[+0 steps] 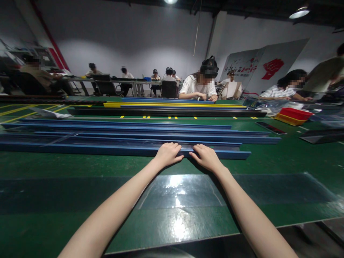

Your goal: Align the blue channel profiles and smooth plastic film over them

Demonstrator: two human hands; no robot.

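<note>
Fingers (172, 144) lie half-curled over nearest blue channel (107, 149).

White glare on clear sheet (185, 191)

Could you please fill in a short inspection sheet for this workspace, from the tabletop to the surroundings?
Surface: green table, shiny, reflecting the lights.
Job's things: long blue channels lie roughly parallel; the nearest blue channel is under both hands. A long transparent sheet lies nearer the person.
Clutter: yellow channel and black channel farther back; phone and red tray on the right.
Hands: left hand and right hand both touch the nearest blue channel, apart from each other; how firmly cannot be told.
Cables: a thin line hangs before the back wall; whether it is a cable is unclear.
Surroundings: co-workers seated beyond; panel with a red fist behind.
</note>
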